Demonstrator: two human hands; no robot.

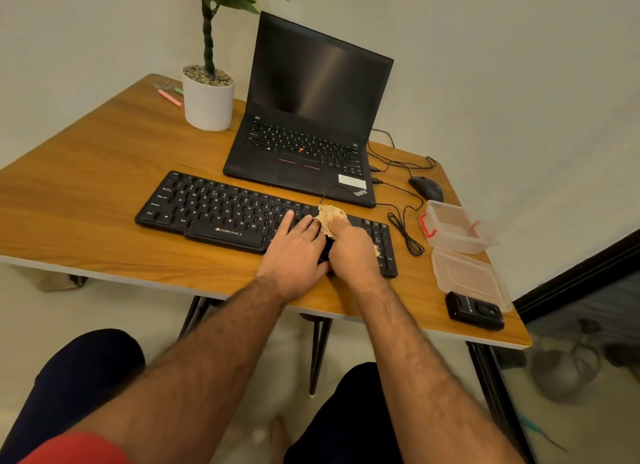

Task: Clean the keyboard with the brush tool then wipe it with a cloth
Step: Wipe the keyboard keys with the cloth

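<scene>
On the right half of the black keyboard (263,218), which lies across the middle of the wooden desk (104,173) just in front of the open laptop (308,128), we have both hands at work: our right hand (349,245) is bunched around a tan cloth (330,218), pressing it onto the keys near the number pad, and our left hand (294,252) lies flat beside it with fingers straight, holding nothing and steadying the board. We judge this to be the wiping stage; we cannot make out the brush tool anywhere in view, though it may be the dark item at the desk's near right corner. The first risk we see is the keyboard sliding: a firm stroke toward the right could push it along the smooth wood if our flat left hand lets up. Its thin cable (401,221) loops just beside the right end, so a wide sweep could snag it and tug the plug at the laptop, or drag the mouse (426,188) lying near. A loose corner of cloth sticks up behind our fingers and could catch under a keycap and lever it off. The open plastic container (457,226) and its lid (467,276) sit near the right end, where a careless elbow or stroke might knock them toward the desk's edge. Pressing too hard could also flex keys.
</scene>
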